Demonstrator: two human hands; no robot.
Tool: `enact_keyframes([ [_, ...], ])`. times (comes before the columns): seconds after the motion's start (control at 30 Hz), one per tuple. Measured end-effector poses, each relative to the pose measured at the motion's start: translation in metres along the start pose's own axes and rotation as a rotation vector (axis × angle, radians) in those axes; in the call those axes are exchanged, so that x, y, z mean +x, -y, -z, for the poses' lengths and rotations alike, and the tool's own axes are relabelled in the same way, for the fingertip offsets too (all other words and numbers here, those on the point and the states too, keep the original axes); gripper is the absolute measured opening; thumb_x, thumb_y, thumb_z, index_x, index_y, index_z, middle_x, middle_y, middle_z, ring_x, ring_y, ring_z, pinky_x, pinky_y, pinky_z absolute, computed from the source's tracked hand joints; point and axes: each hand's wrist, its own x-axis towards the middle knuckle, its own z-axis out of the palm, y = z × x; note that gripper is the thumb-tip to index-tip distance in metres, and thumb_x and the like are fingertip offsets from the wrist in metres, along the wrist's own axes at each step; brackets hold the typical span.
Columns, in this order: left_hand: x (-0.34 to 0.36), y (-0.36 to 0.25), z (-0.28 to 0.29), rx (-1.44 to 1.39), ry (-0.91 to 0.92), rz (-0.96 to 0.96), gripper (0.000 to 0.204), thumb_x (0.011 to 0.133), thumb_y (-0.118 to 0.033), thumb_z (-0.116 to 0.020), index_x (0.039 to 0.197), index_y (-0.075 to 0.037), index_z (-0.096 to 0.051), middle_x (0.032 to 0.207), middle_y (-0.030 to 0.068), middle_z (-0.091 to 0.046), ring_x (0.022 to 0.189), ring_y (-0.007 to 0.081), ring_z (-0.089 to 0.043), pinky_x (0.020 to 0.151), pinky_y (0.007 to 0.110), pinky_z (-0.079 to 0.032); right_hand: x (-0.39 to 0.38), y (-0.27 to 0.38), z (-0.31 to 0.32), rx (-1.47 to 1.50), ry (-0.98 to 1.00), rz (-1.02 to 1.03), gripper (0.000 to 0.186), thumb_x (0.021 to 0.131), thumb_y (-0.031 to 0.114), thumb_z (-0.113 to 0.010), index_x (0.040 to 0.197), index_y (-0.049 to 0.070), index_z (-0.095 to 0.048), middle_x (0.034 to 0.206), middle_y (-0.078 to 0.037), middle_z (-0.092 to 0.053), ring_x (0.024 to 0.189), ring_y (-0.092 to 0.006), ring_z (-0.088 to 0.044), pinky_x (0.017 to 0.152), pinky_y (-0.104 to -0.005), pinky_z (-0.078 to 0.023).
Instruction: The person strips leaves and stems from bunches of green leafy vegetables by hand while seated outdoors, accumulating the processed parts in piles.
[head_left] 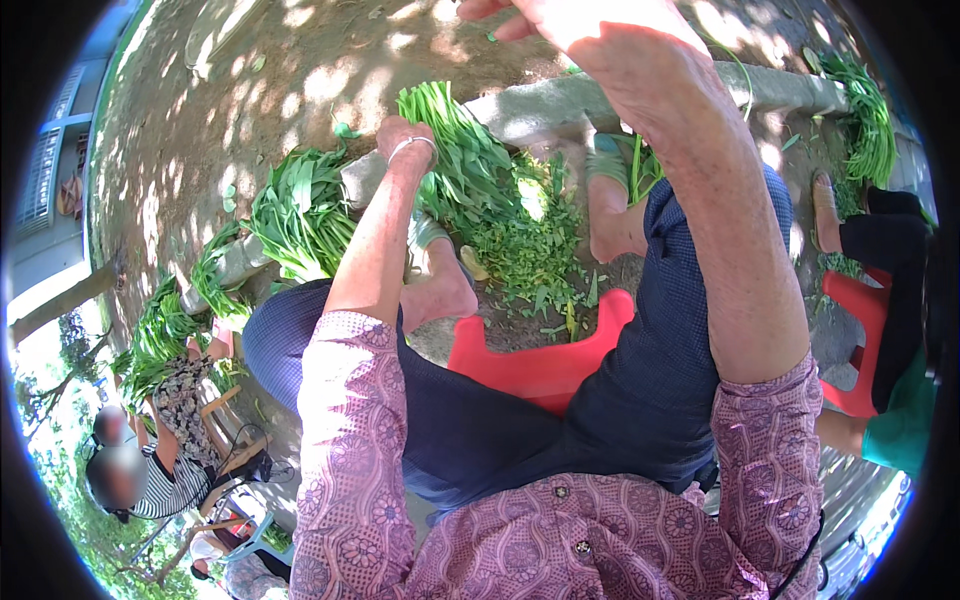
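Observation:
My left hand point(402, 140), with a pale bangle at the wrist, is curled against the near-left side of a bunch of long-stemmed leafy greens point(465, 165). Its fingers look closed on the edge of that bunch, though their tips are hidden. The bunch leans on a stone kerb, pale stems up and leaves toward me. Over the ground beyond the kerb, my right hand point(560, 22) reaches out, partly cut off by the upper edge and washed out by sun. Its visible fingers are apart, and I see nothing in them.
Another heap of greens point(305, 210) lies left of my left foot. Loose trimmed leaves point(535, 250) cover the ground between my feet, before a red plastic stool point(540, 365). More greens point(868, 120) rest on the kerb point(770, 90) at right. People sit on both sides.

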Motion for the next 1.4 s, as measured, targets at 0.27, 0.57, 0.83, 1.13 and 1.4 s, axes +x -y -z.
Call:
enact_keyframes([
  [0.27,0.054,0.014,0.015,-0.216,0.178,-0.19,0.024,0.082,-0.026,-0.058,0.085,-0.004,-0.067,0.08,0.0093,-0.067,0.07,0.0215,-0.062,0.063,0.036,-0.049,-0.004,0.018,0.003,-0.015,0.038,-0.063,0.033,0.085,0.022,-0.048,0.099,-0.004,-0.061,0.08,-0.015,-0.064,0.075,-0.0201,-0.061,0.068,-0.0314,-0.047],
  [0.57,-0.057,-0.044,0.14,0.109,-0.109,-1.372,0.017,0.083,-0.023,-0.057,0.085,-0.009,-0.066,0.06,0.0117,-0.059,0.06,0.0233,-0.059,0.06,0.034,-0.045,0.007,-0.015,-0.03,-0.128,-0.126,0.25,0.025,0.079,0.02,-0.055,0.085,-0.002,-0.064,0.073,-0.015,-0.064,0.07,-0.0216,-0.063,0.061,-0.0328,-0.05],
  [0.83,-0.142,-0.026,0.137,0.493,0.41,-1.177,0.029,0.086,-0.021,-0.053,0.106,0.0,-0.06,0.096,0.0239,-0.062,0.091,0.0371,-0.059,0.081,0.044,-0.046,-0.02,-0.008,-0.037,0.0,-0.037,0.258,0.013,0.071,0.012,-0.058,0.067,0.004,-0.066,0.069,-0.015,-0.064,0.063,-0.0247,-0.064,0.063,-0.0364,-0.054],
  [1.13,-0.145,-0.06,0.116,0.169,0.514,-1.078,0.022,0.081,-0.01,-0.055,0.098,0.001,-0.063,0.076,0.0222,-0.062,0.072,0.0346,-0.062,0.068,0.039,-0.047,-0.118,-0.256,0.15,-0.289,-0.49,-0.601,0.021,0.078,0.017,-0.056,0.073,-0.001,-0.066,0.062,-0.012,-0.064,0.056,-0.0152,-0.062,0.053,-0.0282,-0.05],
  [1.4,-0.152,-0.065,0.114,0.126,0.552,-1.127,0.019,0.081,-0.012,-0.054,0.092,0.001,-0.062,0.079,0.0234,-0.061,0.077,0.039,-0.061,0.068,0.04,-0.046,-0.161,-0.385,0.18,-0.53,-0.394,-0.728,0.027,0.078,0.019,-0.052,0.087,-0.002,-0.067,0.071,-0.012,-0.066,0.059,-0.0208,-0.064,0.052,-0.0329,-0.05],
])
